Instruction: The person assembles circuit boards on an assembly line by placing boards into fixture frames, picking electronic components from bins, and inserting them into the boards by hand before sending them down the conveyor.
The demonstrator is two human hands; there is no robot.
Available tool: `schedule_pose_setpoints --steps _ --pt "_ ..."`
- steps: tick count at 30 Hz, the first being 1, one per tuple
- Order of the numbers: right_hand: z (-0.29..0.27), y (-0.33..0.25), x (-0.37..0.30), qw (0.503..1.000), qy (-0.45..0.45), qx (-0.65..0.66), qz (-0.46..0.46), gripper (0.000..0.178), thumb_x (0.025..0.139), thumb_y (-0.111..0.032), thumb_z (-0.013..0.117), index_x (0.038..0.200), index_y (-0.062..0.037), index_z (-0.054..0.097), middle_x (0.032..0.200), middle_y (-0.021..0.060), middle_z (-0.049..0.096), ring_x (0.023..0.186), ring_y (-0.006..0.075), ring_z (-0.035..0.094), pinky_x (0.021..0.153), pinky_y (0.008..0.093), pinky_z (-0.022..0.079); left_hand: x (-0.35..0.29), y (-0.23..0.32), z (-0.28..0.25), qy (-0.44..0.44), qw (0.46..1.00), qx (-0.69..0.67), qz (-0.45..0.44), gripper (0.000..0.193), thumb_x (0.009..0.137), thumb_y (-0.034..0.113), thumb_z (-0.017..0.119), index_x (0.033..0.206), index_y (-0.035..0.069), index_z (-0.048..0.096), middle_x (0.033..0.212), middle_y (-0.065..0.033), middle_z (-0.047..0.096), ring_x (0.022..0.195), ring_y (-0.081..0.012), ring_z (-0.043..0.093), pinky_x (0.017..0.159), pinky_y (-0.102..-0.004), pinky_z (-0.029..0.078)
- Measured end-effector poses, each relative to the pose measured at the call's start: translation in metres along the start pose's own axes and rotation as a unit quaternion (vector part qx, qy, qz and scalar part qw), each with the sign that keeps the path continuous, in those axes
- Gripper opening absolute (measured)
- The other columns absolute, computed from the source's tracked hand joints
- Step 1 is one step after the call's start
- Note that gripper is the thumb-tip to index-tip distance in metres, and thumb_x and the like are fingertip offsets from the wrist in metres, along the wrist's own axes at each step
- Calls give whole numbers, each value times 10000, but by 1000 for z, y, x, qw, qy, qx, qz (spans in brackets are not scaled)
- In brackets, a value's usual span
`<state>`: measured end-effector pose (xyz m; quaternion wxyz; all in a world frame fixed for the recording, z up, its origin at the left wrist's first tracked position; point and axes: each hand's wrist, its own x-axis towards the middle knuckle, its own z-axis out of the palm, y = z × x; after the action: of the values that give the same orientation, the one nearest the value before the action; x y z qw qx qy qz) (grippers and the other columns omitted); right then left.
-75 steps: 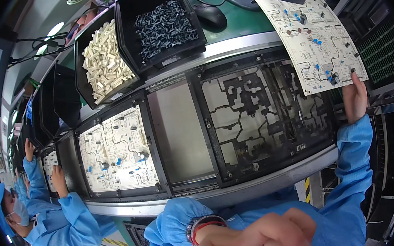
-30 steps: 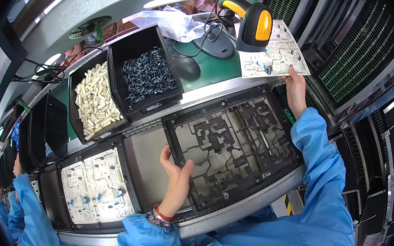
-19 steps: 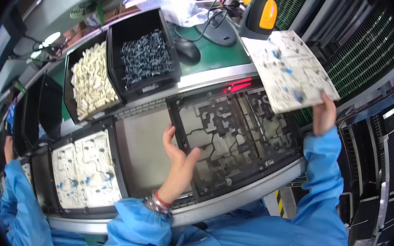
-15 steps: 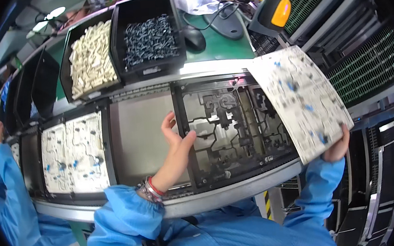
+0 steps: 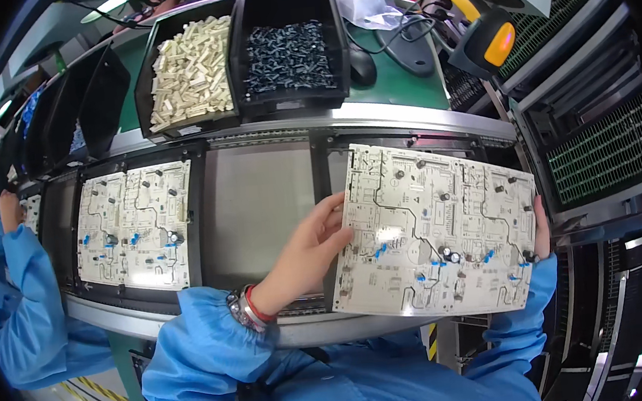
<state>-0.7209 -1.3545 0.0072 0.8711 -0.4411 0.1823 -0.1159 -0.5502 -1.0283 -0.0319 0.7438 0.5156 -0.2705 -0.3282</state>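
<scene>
Between my hands is a large white circuit board (image 5: 435,220) with blue and black parts on its face. My left hand (image 5: 313,244) grips its left edge, thumb on the front and fingers behind. My right hand (image 5: 542,229) holds the right edge, most of its fingers hidden by the board. Under the board lies a black fixture frame (image 5: 334,139) on the line, its inside mostly covered. Left of that, a second white circuit board (image 5: 134,226) sits in another black fixture, beyond a bare grey plate (image 5: 260,206).
Behind the line stand a black bin of cream connectors (image 5: 193,74) and a black bin of dark small parts (image 5: 288,60). A barcode scanner (image 5: 487,37) and a mouse (image 5: 361,67) are at the back right. Racks (image 5: 602,150) stand right; a co-worker's blue sleeve (image 5: 27,283) shows left.
The board has swung from the right, tilted, to in front of me above the fixture. My left hand has taken hold of its left edge. The view has shifted slightly.
</scene>
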Motion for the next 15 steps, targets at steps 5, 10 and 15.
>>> schedule_pose_setpoints --steps 5,10,15 --pt "-21 1 -9 993 -65 -68 -75 662 932 -378 438 1382 61 233 1371 209 389 1233 304 437 1029 397 360 1 10 -11 -11 997 -57 -46 665 864 -63 489 1437 18 162 1322 -137 441 1139 -162 498 962 -293 406" --pt "-16 11 -2 974 -25 -191 -117 707 759 23 565 1386 71 241 1350 212 411 1219 277 456 1049 371 327 -9 -5 -11 2 1000 20 -16 676 863 -37 516 1440 34 170 1353 -148 403 1214 -187 436 981 -321 398" --pt "-18 11 4 973 12 -210 -96 705 736 63 565 1381 60 278 1339 194 440 1207 263 473 1039 350 337 -17 12 -5 49 968 237 70 525 878 -8 493 1378 19 334 1329 -152 447 1217 -211 450 984 -328 397"
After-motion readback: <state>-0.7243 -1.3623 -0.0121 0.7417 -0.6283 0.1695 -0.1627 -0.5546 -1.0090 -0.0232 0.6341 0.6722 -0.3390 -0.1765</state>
